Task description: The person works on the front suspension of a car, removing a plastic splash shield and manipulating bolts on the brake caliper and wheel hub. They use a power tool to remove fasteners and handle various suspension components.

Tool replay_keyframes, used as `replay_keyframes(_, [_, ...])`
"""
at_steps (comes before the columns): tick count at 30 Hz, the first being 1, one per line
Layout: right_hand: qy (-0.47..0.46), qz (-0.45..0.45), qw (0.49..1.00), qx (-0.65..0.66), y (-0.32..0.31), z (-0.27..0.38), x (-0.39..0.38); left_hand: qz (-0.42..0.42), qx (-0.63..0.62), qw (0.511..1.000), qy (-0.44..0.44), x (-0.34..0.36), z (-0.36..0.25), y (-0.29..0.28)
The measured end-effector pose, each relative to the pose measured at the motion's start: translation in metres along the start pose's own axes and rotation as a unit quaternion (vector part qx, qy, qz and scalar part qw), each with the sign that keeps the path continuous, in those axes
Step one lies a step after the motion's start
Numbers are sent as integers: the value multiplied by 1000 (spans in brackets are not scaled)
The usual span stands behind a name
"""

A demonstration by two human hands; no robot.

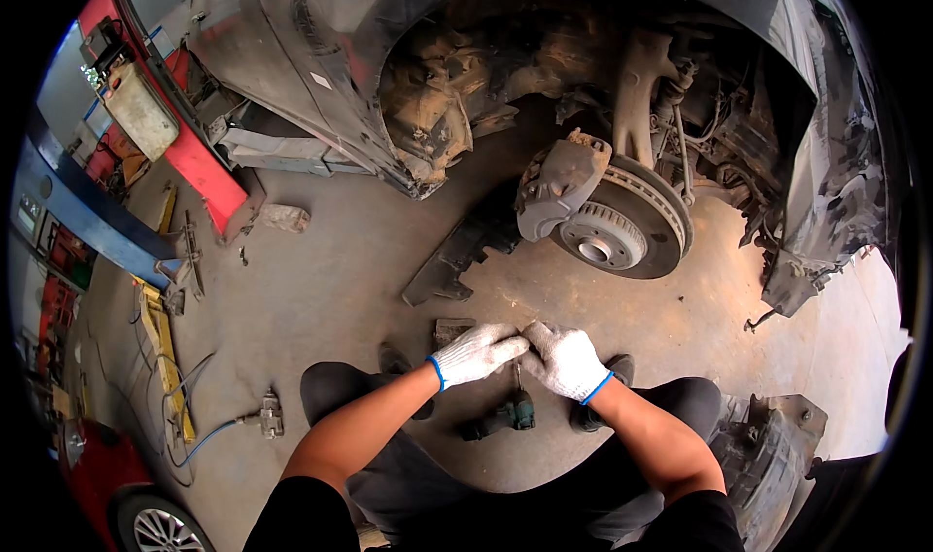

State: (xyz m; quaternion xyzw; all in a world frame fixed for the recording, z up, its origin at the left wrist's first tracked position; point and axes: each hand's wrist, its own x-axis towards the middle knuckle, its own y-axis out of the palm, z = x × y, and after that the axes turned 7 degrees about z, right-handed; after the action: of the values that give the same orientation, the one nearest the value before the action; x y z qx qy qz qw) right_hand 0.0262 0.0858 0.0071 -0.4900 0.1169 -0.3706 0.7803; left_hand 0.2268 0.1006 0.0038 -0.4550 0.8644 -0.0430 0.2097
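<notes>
In white knit gloves with blue cuffs, my left hand (476,353) and my right hand (564,358) meet above the floor between my knees. Their fingertips come together, both closed; whatever lies between them is hidden or too small to name. Below them a dark green and black cordless drill (520,414) lies on the floor between my shoes, its thin bit pointing away from me. A flat, dark rectangular piece (453,330) is just beyond my left hand. Farther off stands the exposed brake disc (666,226) with its dusty caliper (561,183).
A raised grey car body (292,56) overhangs the far side. A long black plastic panel (447,260) lies under the wheel arch. At left are an air impact wrench (271,414) on a blue hose and a red lift post (209,178). A dirty black part (768,445) sits at right.
</notes>
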Motion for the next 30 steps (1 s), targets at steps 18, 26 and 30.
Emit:
replay_keyframes(18, [7, -23, 1000, 17, 2, 2, 0, -21, -102, 994, -13, 3, 14, 0])
replay_keyframes(26, [25, 8, 1000, 5, 0, 2, -1, -50, -155, 986, -41, -1, -6, -3])
replay_keyframes(30, [34, 10, 999, 11, 0, -1, -1, -76, -219, 971, -57, -6, -14, -14])
